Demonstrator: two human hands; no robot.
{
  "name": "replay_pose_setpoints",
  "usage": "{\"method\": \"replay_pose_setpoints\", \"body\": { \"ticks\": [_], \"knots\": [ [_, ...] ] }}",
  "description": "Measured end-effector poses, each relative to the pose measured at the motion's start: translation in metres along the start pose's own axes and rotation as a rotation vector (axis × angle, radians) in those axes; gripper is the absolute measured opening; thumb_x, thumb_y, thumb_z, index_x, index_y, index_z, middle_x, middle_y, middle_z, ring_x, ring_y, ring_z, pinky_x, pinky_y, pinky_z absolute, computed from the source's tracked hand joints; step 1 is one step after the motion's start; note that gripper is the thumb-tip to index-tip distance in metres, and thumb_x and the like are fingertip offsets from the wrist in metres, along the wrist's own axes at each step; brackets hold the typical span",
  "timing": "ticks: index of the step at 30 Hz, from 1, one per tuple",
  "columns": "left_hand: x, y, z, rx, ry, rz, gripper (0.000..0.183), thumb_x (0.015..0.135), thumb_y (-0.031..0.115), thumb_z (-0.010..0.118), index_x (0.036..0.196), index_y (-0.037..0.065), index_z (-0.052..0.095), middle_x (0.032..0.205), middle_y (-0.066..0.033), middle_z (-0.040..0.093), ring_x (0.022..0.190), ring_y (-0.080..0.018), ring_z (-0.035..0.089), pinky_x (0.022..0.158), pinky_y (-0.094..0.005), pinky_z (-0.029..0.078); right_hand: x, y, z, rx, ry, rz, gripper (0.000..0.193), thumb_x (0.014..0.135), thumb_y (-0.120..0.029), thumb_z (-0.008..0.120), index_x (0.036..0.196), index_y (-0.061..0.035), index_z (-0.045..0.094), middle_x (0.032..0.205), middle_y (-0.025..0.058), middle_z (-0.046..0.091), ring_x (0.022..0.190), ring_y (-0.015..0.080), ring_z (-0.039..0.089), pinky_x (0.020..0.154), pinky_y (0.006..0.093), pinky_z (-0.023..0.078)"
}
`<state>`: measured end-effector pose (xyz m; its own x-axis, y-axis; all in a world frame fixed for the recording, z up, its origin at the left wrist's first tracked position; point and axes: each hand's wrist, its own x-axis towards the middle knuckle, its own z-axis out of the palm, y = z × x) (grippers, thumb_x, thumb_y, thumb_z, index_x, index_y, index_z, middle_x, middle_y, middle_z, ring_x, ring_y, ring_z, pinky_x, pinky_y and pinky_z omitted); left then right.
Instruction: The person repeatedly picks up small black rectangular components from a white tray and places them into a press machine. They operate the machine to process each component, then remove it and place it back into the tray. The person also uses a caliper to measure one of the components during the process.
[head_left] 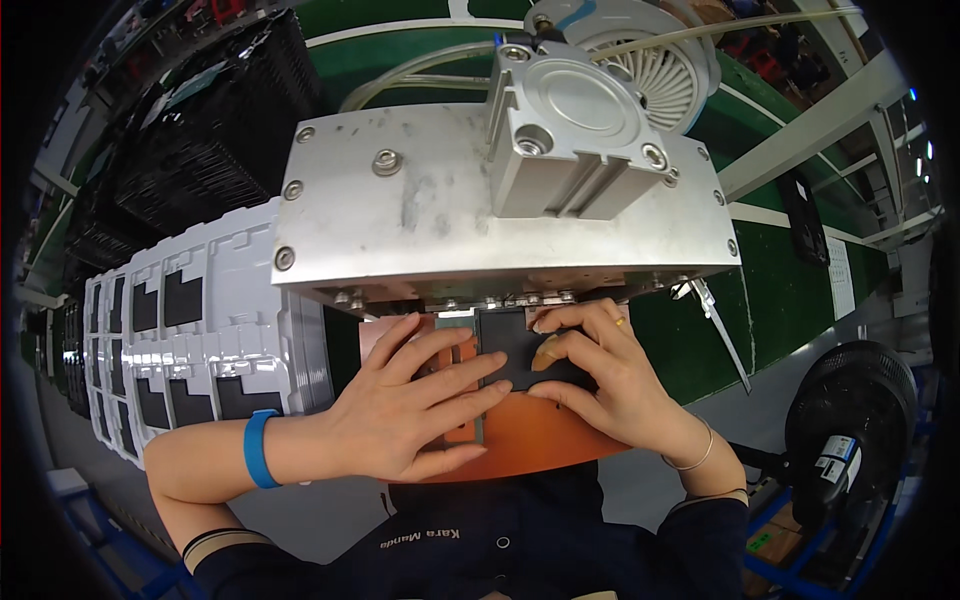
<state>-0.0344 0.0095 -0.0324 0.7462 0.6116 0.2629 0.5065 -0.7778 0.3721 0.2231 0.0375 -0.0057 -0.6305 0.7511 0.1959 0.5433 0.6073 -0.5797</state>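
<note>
A dark grey flat rectangular piece [504, 340] lies under the front edge of a metal press, between my hands. My left hand [395, 410] is open, its fingers spread over an orange-and-grey slotted fixture [464, 434], with fingertips touching the piece's left side. My right hand [622, 385] grips the right part of the piece with bent fingers and thumb, hiding that end. Below both hands an orange sheet [545, 432] curves along the front of the work place.
The silver press body [400, 215] with its air cylinder [585, 110] stands right above my hands. White trays [235, 340] with dark pieces are stacked at left, near black crates [210, 145]. Calipers [720, 325] lie at right, with a black fan [850, 430] beyond.
</note>
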Motion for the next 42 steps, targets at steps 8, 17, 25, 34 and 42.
{"method": "replay_pose_setpoints", "body": {
  "ticks": [8,17,25,34,42],
  "knots": [
    [0.002,0.013,-0.017,-0.090,0.265,-0.093,0.041,0.075,0.017,0.074,0.114,0.008,0.063,0.110,-0.0094,0.056,0.100,-0.0268,0.054,0.086,-0.0426,0.043,-0.010,-0.001,-0.009,0.533,0.003,0.290,0.033,0.071,0.006,0.075,0.096,-0.0020,0.056,0.103,0.0079,0.059,0.090,0.0171,0.061,0.079,0.0290,0.051],
    [0.011,0.031,-0.023,-0.490,0.175,-0.268,0.016,0.084,0.006,0.068,0.098,-0.001,0.067,0.078,-0.0080,0.062,0.058,-0.0135,0.058,0.051,-0.0245,0.045,-0.025,0.029,-0.035,1.195,-0.023,0.772,0.027,0.080,0.004,0.072,0.088,-0.0113,0.051,0.092,0.0058,0.070,0.076,0.0101,0.067,0.058,0.0228,0.056],
    [0.021,0.043,-0.035,-0.922,-0.082,-0.650,0.021,0.091,0.015,0.066,0.096,-0.005,0.066,0.071,-0.0048,0.065,0.053,-0.0062,0.057,0.047,-0.0199,0.042,-0.031,-0.011,-0.015,1.159,-0.006,0.553,0.026,0.079,0.006,0.073,0.089,-0.0067,0.052,0.094,0.0053,0.065,0.089,0.0089,0.061,0.081,0.0232,0.049],
    [-0.038,0.033,-0.066,-1.088,0.120,-0.907,0.016,0.092,0.011,0.065,0.101,-0.002,0.067,0.065,0.0014,0.060,0.051,-0.0023,0.050,0.046,-0.0190,0.037,-0.038,0.010,-0.008,-0.312,0.294,0.118,0.026,0.082,-0.012,0.070,0.106,-0.0045,0.067,0.083,0.0068,0.055,0.075,0.0240,0.054,0.065,0.0332,0.047],
    [-0.121,-0.047,-0.111,-0.456,0.621,-1.093,0.029,0.089,0.021,0.067,0.068,0.010,0.050,0.057,0.0087,0.039,0.050,-0.0009,0.035,0.045,-0.0208,0.023,-0.028,0.012,0.010,-0.374,0.365,0.211,0.031,0.084,-0.014,0.069,0.114,-0.0090,0.067,0.083,0.0084,0.050,0.074,0.0253,0.055,0.066,0.0352,0.048]
  ]
}}
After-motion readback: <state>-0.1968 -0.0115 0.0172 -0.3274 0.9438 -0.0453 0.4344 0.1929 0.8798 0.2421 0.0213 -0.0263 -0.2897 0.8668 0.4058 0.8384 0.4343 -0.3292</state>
